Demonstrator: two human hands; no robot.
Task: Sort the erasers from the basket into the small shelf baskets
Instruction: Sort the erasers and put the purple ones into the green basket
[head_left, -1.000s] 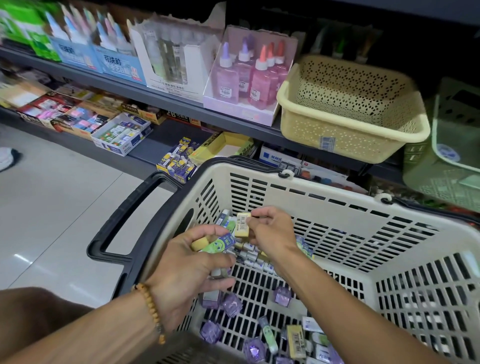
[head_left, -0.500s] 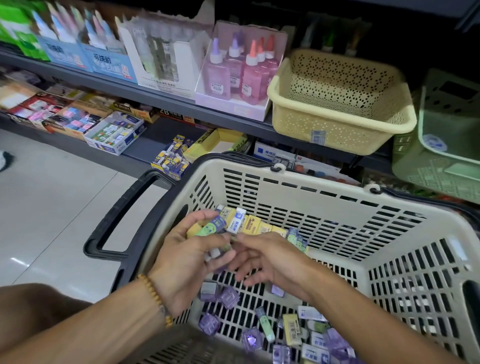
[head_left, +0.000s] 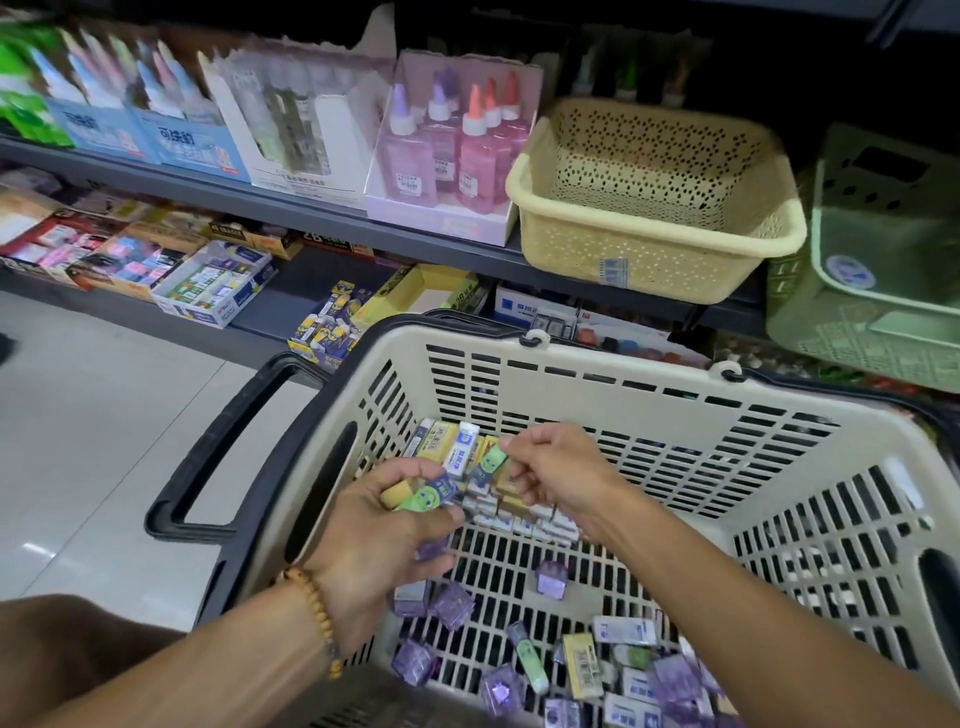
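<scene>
Right, L hand (head_left: 387, 525) cups a small clutch of erasers (head_left: 423, 493) over the basket (head_left: 649, 431); R hand (head_left: 553, 470) pinches a green one (head_left: 492, 458). Most lie loose inside. Probably light, firm, slick-wrapped: pinch by long sides. Yellow shelf basket (head_left: 654, 249) sits above.

I'm looking at a shop aisle. A grey metal upper shelf (head_left: 322, 218) runs across the view, carrying blue cartons of glue bottles (head_left: 150, 130), a white display carton (head_left: 311, 130) and a pink carton of pink glue bottles (head_left: 457, 150). Below it, a lower shelf (head_left: 291, 296) holds open boxes of small stationery (head_left: 213, 283) and a yellow box (head_left: 415, 291). The floor (head_left: 93, 441) at left is pale glossy tile with a bright reflection of overhead light. The recess above the upper shelf is dark.
</scene>
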